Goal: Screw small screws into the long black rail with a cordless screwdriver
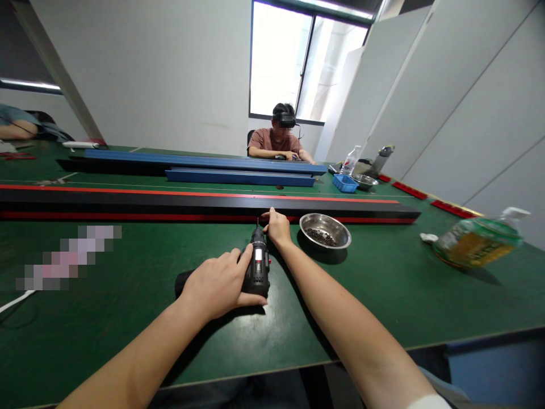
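My left hand [217, 284] is wrapped round a black cordless drill [259, 267], which lies on its side with its handle to the left. Its thin bit points forward at the near side of a long black bar with red stripes [204, 205]. My right hand [279, 228] is closed by the bit's tip, its fingertips against the bar. Whatever those fingertips pinch is too small or hidden to name. Just right of that hand sits a steel bowl [343, 243] with many small dark screws [321, 237] in it.
Across the green table [383, 295] lie blue bars [238, 177]. A person [272, 139] sits behind them. To the right, a large bottle [477, 244] lies tilted. Farther back are a blue basket [344, 183], another steel bowl [366, 181] and a clear bottle [351, 161].
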Tool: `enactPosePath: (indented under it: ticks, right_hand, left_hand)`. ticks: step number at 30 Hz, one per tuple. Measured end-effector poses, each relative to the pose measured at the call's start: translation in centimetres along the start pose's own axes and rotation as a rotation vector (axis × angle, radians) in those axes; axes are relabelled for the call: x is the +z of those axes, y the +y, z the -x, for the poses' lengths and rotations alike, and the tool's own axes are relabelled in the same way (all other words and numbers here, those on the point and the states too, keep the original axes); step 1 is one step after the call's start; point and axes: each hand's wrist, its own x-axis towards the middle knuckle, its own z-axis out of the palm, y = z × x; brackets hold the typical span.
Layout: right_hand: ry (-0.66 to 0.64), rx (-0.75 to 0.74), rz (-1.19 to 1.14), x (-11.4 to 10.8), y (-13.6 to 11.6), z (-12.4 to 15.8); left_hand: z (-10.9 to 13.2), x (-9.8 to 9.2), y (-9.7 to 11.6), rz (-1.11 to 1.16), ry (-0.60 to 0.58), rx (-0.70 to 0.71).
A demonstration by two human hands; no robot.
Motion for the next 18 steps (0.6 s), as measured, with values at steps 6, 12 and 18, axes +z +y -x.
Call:
enactPosePath:
  ticks: [6,12,18]
  right_hand:
    - [-0.004,0.001,-0.013,0.18,0.10,-0.05]
    - [-0.012,-0.002,0.000,0.09,0.00,0.09]
    - [0.043,-0.083,0.058,-0.13,-0.65,0.93]
  left_hand:
    - [-0.06,0.05,-0.11,-0.008,-0.001,0.006]
    - [-0.03,0.14,-0.21,-0.002,-0.006,0.005]
    - [0.08,0.10,-0.15,0.009,-0.012,-0.008]
